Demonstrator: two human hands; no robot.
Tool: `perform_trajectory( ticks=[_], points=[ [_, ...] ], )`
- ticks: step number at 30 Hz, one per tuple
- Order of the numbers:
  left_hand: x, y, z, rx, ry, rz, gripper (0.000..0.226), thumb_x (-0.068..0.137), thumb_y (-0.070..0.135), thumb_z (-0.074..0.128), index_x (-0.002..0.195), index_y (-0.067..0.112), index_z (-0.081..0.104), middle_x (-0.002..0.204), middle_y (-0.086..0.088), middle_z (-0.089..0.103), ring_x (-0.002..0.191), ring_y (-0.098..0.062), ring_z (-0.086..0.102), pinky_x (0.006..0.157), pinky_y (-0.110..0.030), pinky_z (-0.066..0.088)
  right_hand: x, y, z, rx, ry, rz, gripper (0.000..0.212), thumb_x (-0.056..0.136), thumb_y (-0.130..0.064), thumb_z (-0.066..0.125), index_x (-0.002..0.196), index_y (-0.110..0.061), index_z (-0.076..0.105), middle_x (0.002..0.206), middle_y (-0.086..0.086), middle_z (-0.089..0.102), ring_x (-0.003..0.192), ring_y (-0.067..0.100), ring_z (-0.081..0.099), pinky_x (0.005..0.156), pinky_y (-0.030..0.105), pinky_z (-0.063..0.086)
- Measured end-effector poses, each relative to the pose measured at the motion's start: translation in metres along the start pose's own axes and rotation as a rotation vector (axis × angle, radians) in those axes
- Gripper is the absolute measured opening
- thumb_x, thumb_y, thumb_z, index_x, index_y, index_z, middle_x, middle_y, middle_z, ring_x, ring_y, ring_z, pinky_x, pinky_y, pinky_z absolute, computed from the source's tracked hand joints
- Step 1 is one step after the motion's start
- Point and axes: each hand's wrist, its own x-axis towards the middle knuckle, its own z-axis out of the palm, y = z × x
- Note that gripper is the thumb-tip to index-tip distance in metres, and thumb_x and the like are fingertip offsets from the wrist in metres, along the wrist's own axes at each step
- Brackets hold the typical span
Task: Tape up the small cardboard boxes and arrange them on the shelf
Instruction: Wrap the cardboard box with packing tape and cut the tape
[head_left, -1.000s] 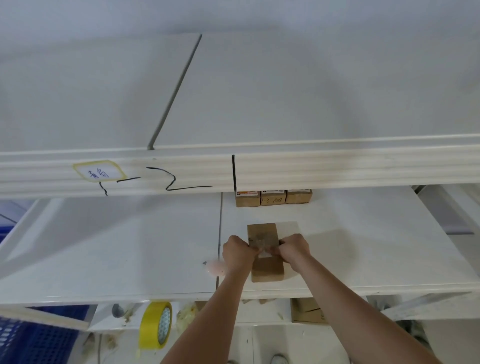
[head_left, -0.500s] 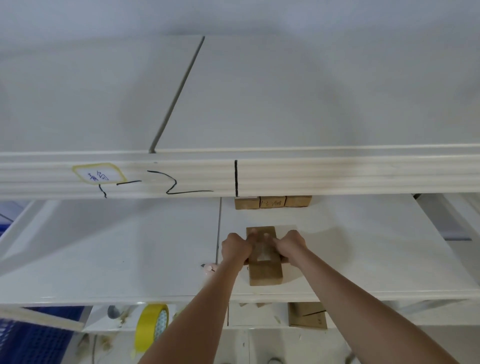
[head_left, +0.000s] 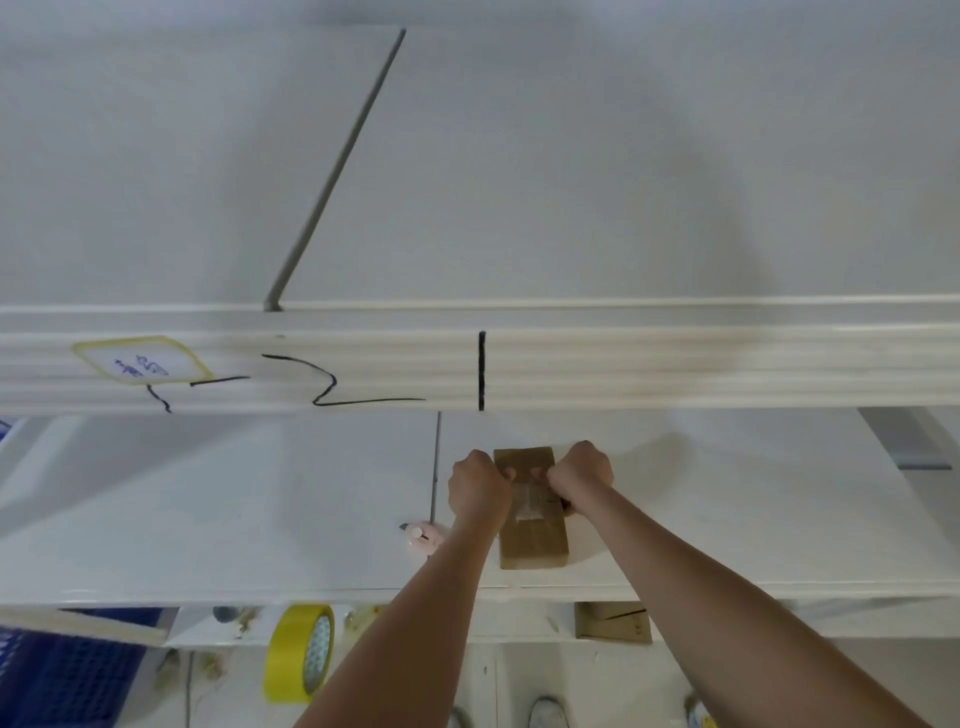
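label (head_left: 139, 360) writing blurred, unreadable

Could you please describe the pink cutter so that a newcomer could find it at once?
Start at the white shelf the person works on. Left of the brown box, beside the left wrist, lies the cutter. It is the only pink thing there.

A small brown cardboard box (head_left: 531, 512) is lying flat on the white shelf (head_left: 727, 530), its long side running away from the front edge. A strip of clear tape (head_left: 529, 503) is crossing its top. Below the shelf, a yellow tape roll (head_left: 298, 653) is standing on edge.
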Motion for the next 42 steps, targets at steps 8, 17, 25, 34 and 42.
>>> perform_trajectory(
  ticks=[8,17,25,34,42],
  points=[
    [-0.006,-0.002,-0.025,-0.083,-0.313,-0.031,0.052,0.074,0.041,0.088,0.1,0.009,0.057,0.097,-0.008,0.07,0.072,-0.015,0.071,0.052,-0.018,0.055,-0.009,0.004,-0.012,0.021,-0.276,-0.058,0.034,0.089,-0.011,0.076,0.113,-0.006,0.053,0.108,0.012,0.064,0.098,0.027,0.067,0.084,0.04,0.062],
    [-0.019,-0.007,-0.014,0.114,-0.232,0.081,0.048,0.076,0.036,0.087,0.099,0.009,0.055,0.098,-0.006,0.063,0.084,-0.015,0.059,0.053,-0.018,0.038,-0.013,0.025,-0.014,-0.203,-0.266,-0.154,0.055,0.069,-0.023,0.093,0.113,-0.005,0.064,0.111,0.008,0.067,0.103,0.023,0.064,0.072,0.025,0.049],
    [-0.032,-0.006,-0.001,0.094,-0.106,0.114,0.027,0.092,0.025,0.074,0.11,0.012,0.06,0.094,0.003,0.056,0.078,-0.008,0.053,0.069,-0.018,0.045,-0.028,0.024,0.004,-0.243,-0.177,-0.164,0.042,0.09,-0.022,0.073,0.125,-0.01,0.052,0.108,0.002,0.054,0.092,0.017,0.053,0.065,0.019,0.043],
    [-0.026,-0.013,-0.02,0.218,-0.308,0.209,0.067,0.07,0.038,0.091,0.118,0.008,0.056,0.108,-0.002,0.061,0.093,-0.015,0.054,0.069,-0.019,0.043,-0.02,0.028,-0.015,-0.314,-0.347,-0.251,0.061,0.077,-0.017,0.088,0.128,-0.011,0.055,0.12,0.004,0.062,0.11,0.023,0.058,0.089,0.028,0.048],
    [-0.026,-0.013,0.009,0.262,-0.168,0.153,0.05,0.08,0.027,0.085,0.121,0.011,0.059,0.108,-0.001,0.062,0.087,-0.012,0.051,0.076,-0.021,0.042,-0.012,0.041,-0.001,-0.19,-0.233,-0.209,0.044,0.078,-0.012,0.085,0.112,-0.015,0.057,0.111,0.002,0.061,0.099,0.02,0.06,0.074,0.023,0.052]
  ],
)
